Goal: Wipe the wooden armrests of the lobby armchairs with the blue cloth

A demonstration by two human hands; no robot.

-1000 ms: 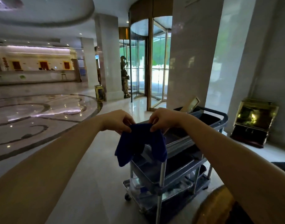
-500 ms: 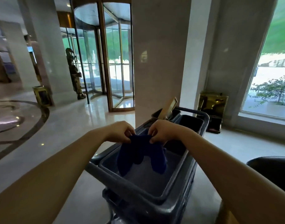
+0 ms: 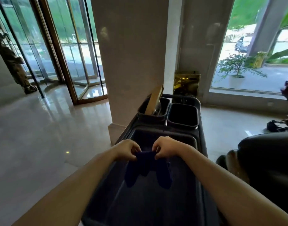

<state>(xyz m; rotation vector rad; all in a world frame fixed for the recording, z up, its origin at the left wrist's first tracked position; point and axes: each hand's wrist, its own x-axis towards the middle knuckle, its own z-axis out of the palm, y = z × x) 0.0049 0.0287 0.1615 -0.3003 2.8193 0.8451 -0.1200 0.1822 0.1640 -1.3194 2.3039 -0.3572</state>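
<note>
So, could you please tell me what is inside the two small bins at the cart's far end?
The left bin holds a leaning wooden-looking board; its bottom is hidden. The right bin looks dark, nothing visible.

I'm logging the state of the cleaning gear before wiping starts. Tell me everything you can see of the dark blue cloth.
The dark blue cloth looks soft and limp, like a thin wiping rag. Its top edge is bunched and pinched between the left hand and the right hand; two loose flaps hang down below. It is held in the air above the open dark grey top tray of the service cart, touching only the fingers. Whether it is wet cannot be told.
</note>
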